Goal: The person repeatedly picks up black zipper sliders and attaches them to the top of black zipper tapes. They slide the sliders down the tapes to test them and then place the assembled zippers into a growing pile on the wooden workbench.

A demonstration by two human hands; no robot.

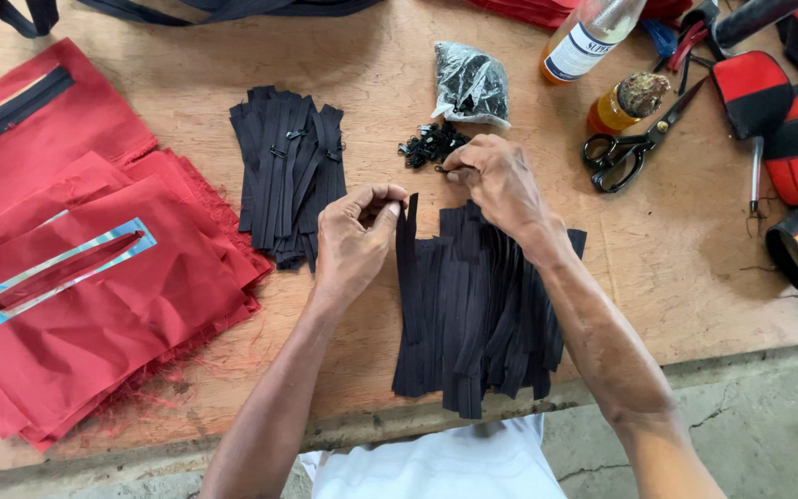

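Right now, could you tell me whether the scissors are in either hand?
No, the black-handled scissors lie on the wooden table, apart from the right hand.

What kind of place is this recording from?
Probably a small sewing workshop: cut black zipper strips under the hands, stacked red fabric pieces and scissors on a worn wooden bench.

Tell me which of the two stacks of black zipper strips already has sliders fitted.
The farther stack, left of the left hand: small metal sliders show on it. The stack under both hands shows none.

Bright, even daylight; soft shadows under arms (faint); sharp focus, slight wide-angle edge stretch.
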